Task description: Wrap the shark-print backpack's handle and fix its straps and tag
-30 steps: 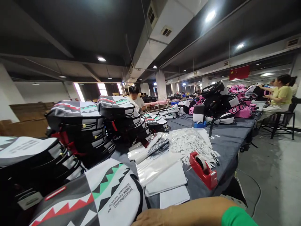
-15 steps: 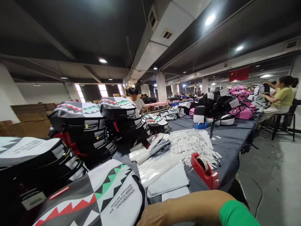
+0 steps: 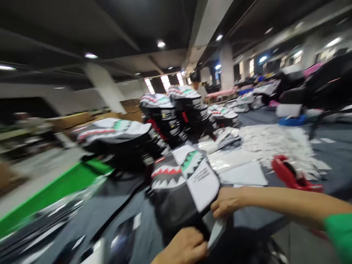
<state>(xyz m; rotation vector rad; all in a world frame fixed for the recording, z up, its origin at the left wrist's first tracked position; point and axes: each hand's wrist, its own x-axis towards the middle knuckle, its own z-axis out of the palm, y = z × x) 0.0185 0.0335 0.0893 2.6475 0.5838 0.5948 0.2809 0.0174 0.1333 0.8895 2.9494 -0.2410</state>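
A backpack (image 3: 176, 187) with a shark-tooth print in grey, white, red and green lies on the dark table cloth in front of me. My right hand (image 3: 227, 201) is closed on its right side edge, fingers curled under. At the near edge my left hand (image 3: 185, 244) is closed too, gripping the bag's black lower part. Between the two hands hangs a pale flat strip (image 3: 217, 233), too blurred to name. Motion smears much of the picture.
Stacked matching backpacks (image 3: 115, 132) stand behind on the left. To the right are a red tape dispenser (image 3: 295, 176), white sheets (image 3: 244, 174) and a heap of small white tags (image 3: 275, 145). Plastic-wrapped dark items (image 3: 55, 220) lie near-left beside a green panel (image 3: 63, 187).
The view has swung left and down. The backpack now shows whole near the centre, and my left hand has come into view at its near edge. My right hand shows more fully.
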